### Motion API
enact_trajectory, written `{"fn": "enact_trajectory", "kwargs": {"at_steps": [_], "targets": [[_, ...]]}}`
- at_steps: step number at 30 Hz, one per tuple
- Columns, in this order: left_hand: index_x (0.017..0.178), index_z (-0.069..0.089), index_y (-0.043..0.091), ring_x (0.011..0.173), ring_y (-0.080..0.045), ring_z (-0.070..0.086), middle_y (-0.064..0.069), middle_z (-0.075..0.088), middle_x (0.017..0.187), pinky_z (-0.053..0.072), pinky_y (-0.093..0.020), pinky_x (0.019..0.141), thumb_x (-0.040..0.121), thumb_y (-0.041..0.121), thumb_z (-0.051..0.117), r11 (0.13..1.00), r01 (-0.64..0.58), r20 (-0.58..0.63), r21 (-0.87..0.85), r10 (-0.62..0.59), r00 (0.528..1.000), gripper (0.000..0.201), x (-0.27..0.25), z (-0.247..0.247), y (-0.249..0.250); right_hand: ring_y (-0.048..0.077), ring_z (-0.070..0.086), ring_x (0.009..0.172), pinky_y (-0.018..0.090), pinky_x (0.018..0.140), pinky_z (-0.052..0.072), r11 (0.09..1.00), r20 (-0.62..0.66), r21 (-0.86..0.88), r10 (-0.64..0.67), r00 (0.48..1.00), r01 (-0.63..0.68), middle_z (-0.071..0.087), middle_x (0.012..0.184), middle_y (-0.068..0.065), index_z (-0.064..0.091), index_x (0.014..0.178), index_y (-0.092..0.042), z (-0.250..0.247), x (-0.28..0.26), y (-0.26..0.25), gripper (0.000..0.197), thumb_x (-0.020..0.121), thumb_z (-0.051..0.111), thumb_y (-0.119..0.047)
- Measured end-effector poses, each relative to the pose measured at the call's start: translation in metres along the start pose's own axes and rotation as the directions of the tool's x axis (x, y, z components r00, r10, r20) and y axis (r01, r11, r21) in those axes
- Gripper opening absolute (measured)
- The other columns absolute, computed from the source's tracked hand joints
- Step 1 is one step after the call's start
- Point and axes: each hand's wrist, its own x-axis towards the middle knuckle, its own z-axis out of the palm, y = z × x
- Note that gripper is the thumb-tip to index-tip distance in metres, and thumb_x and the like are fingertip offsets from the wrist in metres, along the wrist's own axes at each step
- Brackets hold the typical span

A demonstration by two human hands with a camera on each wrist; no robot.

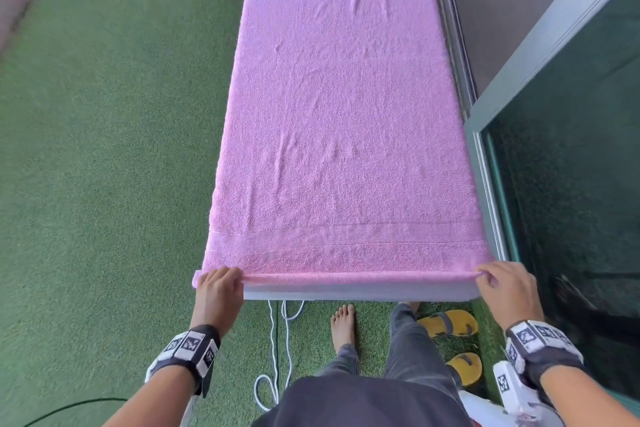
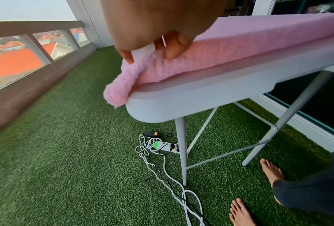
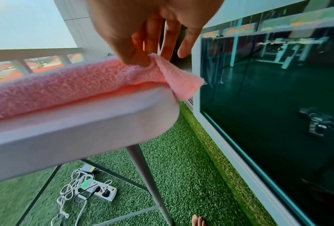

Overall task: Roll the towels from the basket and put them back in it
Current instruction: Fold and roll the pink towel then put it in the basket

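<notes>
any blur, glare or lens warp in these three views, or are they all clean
Head view: even daylight, the pink towel sharp, the turf at the left edge smeared, the glass door dark with reflections. Left wrist view: the left hand close and soft, the railing bent by the wide lens. Right wrist view: the right hand blurred, the white table edge curved, the towel casting a pink tint on it.

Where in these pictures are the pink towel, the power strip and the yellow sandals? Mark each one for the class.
pink towel (image 1: 339, 135): head view, middle of the flat spread cloth.
power strip (image 3: 106, 193): right wrist view, its white body on the grass.
yellow sandals (image 1: 450, 322): head view, the strap of the farther sandal.
</notes>
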Motion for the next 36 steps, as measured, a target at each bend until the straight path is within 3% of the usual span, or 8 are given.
{"fn": "enact_trajectory", "kwargs": {"at_steps": [4, 7, 13, 17, 21, 25, 28, 36], "targets": [[0.078, 0.052, 0.024, 0.067, -0.012, 0.049, 0.012, 0.053, 0.07, 0.032, -0.043, 0.088, 0.093, 0.014, 0.05, 0.993, 0.062, 0.046, 0.103, -0.067, 0.997, 0.018, 0.009, -0.002, 0.001, 0.021, 0.051, 0.074, 0.037, 0.081, 0.029, 0.985, 0.062, -0.168, -0.036, 0.997, 0.046, 0.061, 0.068, -0.004, 0.061, 0.065, -0.02, 0.006, 0.005, -0.002, 0.026, 0.088, 0.057, -0.008], [0.099, 0.052, 0.022, 0.088, -0.019, 0.05, 0.0, 0.055, 0.095, 0.034, -0.048, 0.093, 0.09, 0.016, 0.057, 0.982, 0.107, 0.011, 0.154, -0.11, 0.994, 0.012, 0.019, -0.002, 0.003, 0.022, 0.05, 0.086, 0.039, 0.085, 0.027, 0.974, 0.059, -0.226, 0.019, 0.998, -0.005, 0.06, 0.09, -0.001, 0.06, 0.089, -0.023, 0.005, 0.01, -0.006, 0.013, 0.087, 0.056, -0.011], [0.095, 0.047, 0.013, 0.082, -0.014, 0.034, -0.003, 0.045, 0.089, 0.042, -0.036, 0.073, 0.064, -0.008, 0.053, 0.999, -0.01, -0.082, 0.034, 0.013, 0.997, 0.039, 0.007, 0.009, 0.019, 0.025, 0.053, 0.093, 0.036, 0.079, 0.044, 0.995, 0.097, -0.035, -0.088, 0.991, 0.092, 0.053, 0.099, 0.004, 0.061, 0.097, -0.011, 0.007, -0.002, -0.02, 0.018, 0.082, 0.063, -0.002], [0.099, 0.058, 0.005, 0.093, -0.013, 0.039, -0.01, 0.057, 0.097, 0.03, -0.024, 0.092, 0.066, -0.011, 0.062, 0.996, -0.087, -0.109, -0.036, 0.082, 0.991, 0.038, -0.005, 0.023, 0.011, 0.019, 0.046, 0.107, 0.043, 0.09, 0.049, 0.993, 0.175, -0.051, -0.098, 0.98, 0.109, 0.052, 0.112, 0.0, 0.062, 0.107, -0.017, 0.02, -0.014, -0.006, 0.035, 0.076, 0.07, -0.004], [0.104, 0.065, -0.003, 0.104, -0.024, 0.049, -0.017, 0.064, 0.104, 0.045, -0.039, 0.09, 0.063, -0.018, 0.074, 0.999, -0.042, -0.097, -0.008, 0.041, 0.994, 0.044, 0.005, 0.017, 0.004, 0.028, 0.051, 0.102, 0.043, 0.084, 0.049, 0.999, 0.071, -0.018, -0.047, 0.996, 0.048, 0.059, 0.111, 0.006, 0.069, 0.103, -0.011, 0.02, 0.0, -0.005, 0.034, 0.073, 0.067, 0.007], [0.09, 0.068, 0.006, 0.077, -0.026, 0.06, -0.009, 0.068, 0.083, 0.052, -0.043, 0.074, 0.068, -0.018, 0.067, 0.998, -0.04, -0.049, 0.051, 0.042, 0.998, 0.032, 0.015, 0.006, 0.002, 0.032, 0.056, 0.1, 0.043, 0.091, 0.046, 0.999, 0.077, 0.027, -0.049, 0.996, 0.047, 0.068, 0.105, 0.011, 0.073, 0.097, -0.006, 0.017, 0.014, -0.004, 0.031, 0.074, 0.062, 0.012], [0.077, 0.056, 0.02, 0.067, -0.013, 0.044, 0.008, 0.054, 0.069, 0.034, -0.037, 0.079, 0.087, 0.005, 0.049, 0.988, 0.002, 0.003, 0.157, -0.002, 1.0, 0.02, 0.017, 0.0, 0.001, 0.029, 0.058, 0.088, 0.042, 0.083, 0.041, 0.992, 0.079, -0.091, -0.076, 0.994, 0.083, 0.072, 0.09, 0.009, 0.074, 0.086, -0.008, 0.014, 0.02, -0.005, 0.018, 0.079, 0.06, 0.0], [0.093, 0.05, 0.014, 0.071, -0.017, 0.043, -0.002, 0.048, 0.082, 0.044, -0.037, 0.069, 0.074, -0.007, 0.058, 0.989, -0.001, -0.025, 0.146, 0.005, 1.0, 0.03, 0.031, 0.0, 0.01, 0.024, 0.049, 0.083, 0.042, 0.078, 0.035, 0.978, 0.003, -0.205, -0.041, 0.999, 0.04, 0.056, 0.092, 0.004, 0.06, 0.091, -0.02, 0.006, 0.025, -0.012, 0.02, 0.076, 0.069, -0.011]]}}
